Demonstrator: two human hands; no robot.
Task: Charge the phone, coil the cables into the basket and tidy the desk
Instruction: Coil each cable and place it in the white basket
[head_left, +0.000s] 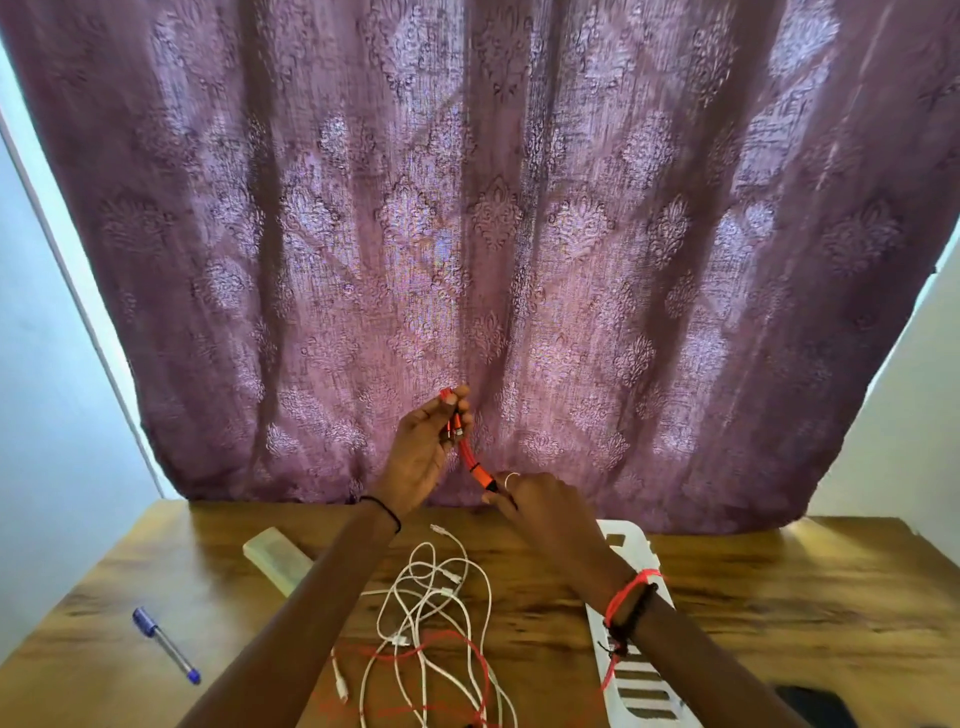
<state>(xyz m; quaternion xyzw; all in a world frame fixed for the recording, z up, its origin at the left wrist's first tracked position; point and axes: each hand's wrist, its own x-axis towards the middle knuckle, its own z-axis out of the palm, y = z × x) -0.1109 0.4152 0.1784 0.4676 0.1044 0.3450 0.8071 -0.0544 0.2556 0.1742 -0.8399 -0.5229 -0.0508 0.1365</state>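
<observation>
My left hand (426, 447) is raised in front of the curtain and pinches the connector ends of a red cable (470, 460). My right hand (530, 499) grips the same cable lower down at its black-banded joint. The thin red cord runs over my right wrist and down to the wooden desk (779, 597). A tangle of white cables (436, 613) lies on the desk between my forearms, mixed with red cord. A white slotted basket (634, 675) sits under my right forearm. A dark phone (810, 706) shows at the bottom right edge.
A blue pen (166, 644) lies on the desk's left side. A pale rectangular block (275, 556) sits beside my left forearm. A purple patterned curtain (493, 234) hangs behind the desk, with pale walls on both sides.
</observation>
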